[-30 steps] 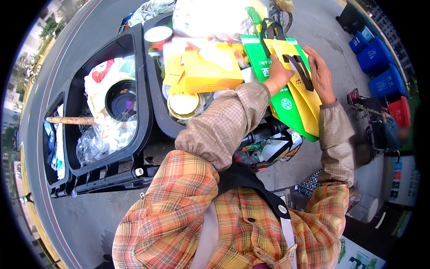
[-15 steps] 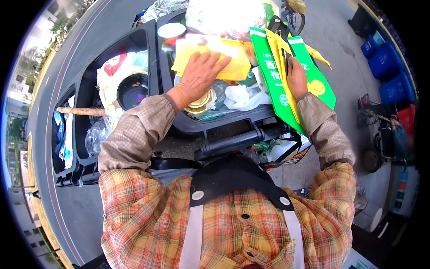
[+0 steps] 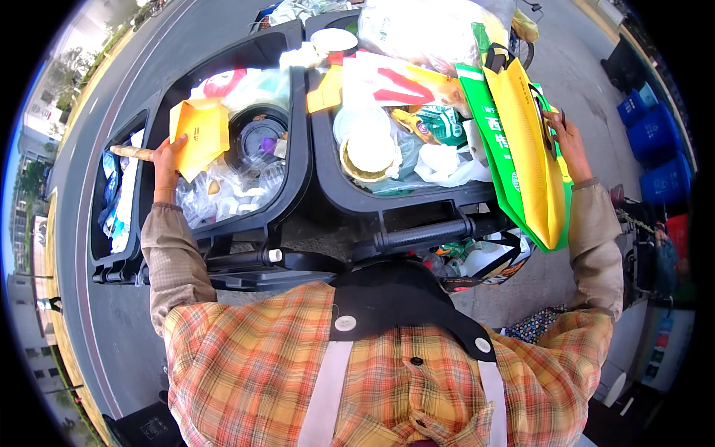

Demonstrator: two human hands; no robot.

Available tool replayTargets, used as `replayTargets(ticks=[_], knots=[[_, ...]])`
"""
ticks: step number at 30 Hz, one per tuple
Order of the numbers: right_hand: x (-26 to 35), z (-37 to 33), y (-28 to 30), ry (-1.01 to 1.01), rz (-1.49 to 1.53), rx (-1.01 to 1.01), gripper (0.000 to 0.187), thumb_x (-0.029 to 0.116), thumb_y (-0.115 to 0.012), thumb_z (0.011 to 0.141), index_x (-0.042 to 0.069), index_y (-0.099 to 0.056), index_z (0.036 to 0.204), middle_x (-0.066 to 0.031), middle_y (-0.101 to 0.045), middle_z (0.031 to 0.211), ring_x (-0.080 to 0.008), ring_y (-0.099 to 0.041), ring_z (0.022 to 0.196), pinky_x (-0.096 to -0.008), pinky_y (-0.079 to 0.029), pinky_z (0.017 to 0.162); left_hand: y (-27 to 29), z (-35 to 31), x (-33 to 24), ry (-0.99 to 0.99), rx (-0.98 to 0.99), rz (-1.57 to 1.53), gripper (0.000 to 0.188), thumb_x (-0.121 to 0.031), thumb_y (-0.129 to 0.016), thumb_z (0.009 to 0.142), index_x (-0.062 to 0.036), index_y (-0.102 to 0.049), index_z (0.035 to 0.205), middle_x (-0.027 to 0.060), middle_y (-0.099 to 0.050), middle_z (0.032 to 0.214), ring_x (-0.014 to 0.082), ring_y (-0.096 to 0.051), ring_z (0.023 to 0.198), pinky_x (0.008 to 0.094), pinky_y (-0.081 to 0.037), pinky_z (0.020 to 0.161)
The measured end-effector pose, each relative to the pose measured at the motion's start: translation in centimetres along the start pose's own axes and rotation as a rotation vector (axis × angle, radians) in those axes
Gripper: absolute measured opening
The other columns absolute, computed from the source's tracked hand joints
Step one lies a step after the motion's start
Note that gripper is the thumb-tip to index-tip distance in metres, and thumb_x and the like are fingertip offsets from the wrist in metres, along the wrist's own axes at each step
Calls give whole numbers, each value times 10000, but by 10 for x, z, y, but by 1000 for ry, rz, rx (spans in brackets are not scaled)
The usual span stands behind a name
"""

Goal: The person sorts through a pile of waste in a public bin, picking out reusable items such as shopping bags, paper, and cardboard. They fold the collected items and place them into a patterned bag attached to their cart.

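My left hand (image 3: 167, 165) is closed on a flat yellow paper packet (image 3: 199, 135), held over the left black bin (image 3: 299, 160). A wooden stick (image 3: 132, 153) ends beside that hand; whether my fingers touch it cannot be told. Below the packet lie a round black plastic bowl (image 3: 258, 135) and crumpled clear plastic (image 3: 216, 195). At the right, my right hand (image 3: 569, 147) grips the dark handles of a yellow shopping bag (image 3: 526, 141). Behind it hangs a green bag (image 3: 488, 141), partly covered; its handles are hard to make out.
The right black bin (image 3: 350, 195) holds paper bowls (image 3: 370, 152), white tissue (image 3: 438, 161), a red-and-white wrapper (image 3: 398, 82) and another yellow paper piece (image 3: 325, 91). A large white plastic sack (image 3: 417, 33) stands behind. Blue bins (image 3: 659, 123) line the right side.
My left hand has moved left from the right bin, carrying the yellow packet over the left bin. My right hand has shifted right with the bags, and the yellow one now faces me more broadly.
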State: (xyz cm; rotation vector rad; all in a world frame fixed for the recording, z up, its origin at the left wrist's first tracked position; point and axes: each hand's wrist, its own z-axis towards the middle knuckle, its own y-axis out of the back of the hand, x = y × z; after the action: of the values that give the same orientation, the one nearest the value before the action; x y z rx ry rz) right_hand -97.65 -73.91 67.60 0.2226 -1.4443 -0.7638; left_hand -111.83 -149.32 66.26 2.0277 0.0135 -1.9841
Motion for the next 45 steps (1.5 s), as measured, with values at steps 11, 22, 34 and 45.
replayTargets(ticks=[11,22,34,45], knots=[[-35,52,35,286,-100,-533,431,345,-390,945,-3,-553,1141,-116,-554,1173,-212,-486,1122,-301,-336,967,21,-29,30,238,139,-574,439,-196,-671,787,96,-519,1076,176,-620,1006,242,-642,837,309,-519,773],[209,-5,-92,215,191,121,325,272,-556,881,13,-589,1073,58,-584,748,20,-275,459,-162,-202,430,7,-49,18,184,224,-677,450,-261,-623,832,72,-511,1113,167,-630,997,225,-649,840,288,-543,729],[305,-20,-351,-199,684,1066,154,142,-563,758,39,-497,852,31,-445,636,-4,-315,423,-156,-202,351,-58,-71,2,75,314,-597,494,-324,-546,885,50,-457,1195,121,-579,1099,156,-601,926,270,-508,776],[312,-11,-411,-156,632,770,180,181,-611,730,25,-534,772,8,-445,562,-27,-327,412,-213,-199,366,-73,-94,-34,-754,-49,314,622,-334,-669,768,7,-375,1197,210,-527,1056,285,-535,975,357,-438,817]])
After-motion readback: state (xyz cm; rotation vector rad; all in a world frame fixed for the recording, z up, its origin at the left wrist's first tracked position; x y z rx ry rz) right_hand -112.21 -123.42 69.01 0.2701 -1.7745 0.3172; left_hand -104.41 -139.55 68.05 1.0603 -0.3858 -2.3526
